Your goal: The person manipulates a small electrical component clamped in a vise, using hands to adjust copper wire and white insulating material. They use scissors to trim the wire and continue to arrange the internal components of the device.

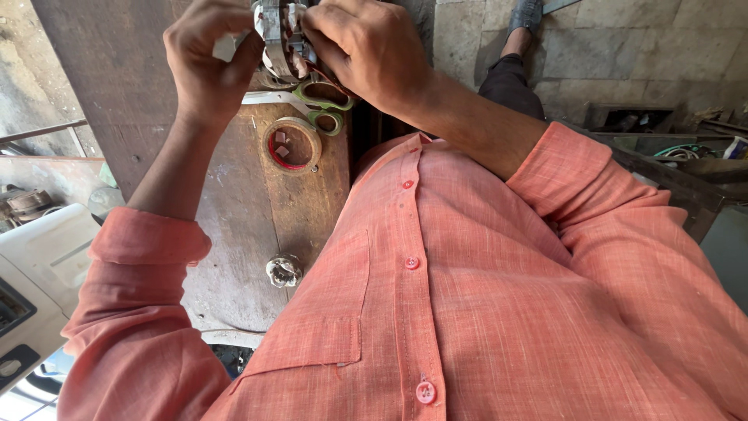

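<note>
Both of my hands hold a round metal motor part [280,35] with wire windings at the top edge of the view. My left hand [206,70] grips its left side with fingers curled over it. Against its right side, my right hand [366,54] presses its fingertips into the windings. Part of the piece is cut off by the frame edge. Just below the hands, green-handled scissors [323,97] lie on a worn wooden bench [234,218], beside a roll of tape [292,144] with a red inner rim.
A small metal fitting [283,270] lies on the bench near my chest. A white machine housing [39,273] stands at the left. My orange shirt fills the lower frame. Stone paving [623,47] and a cluttered metal shelf [686,148] are at the right.
</note>
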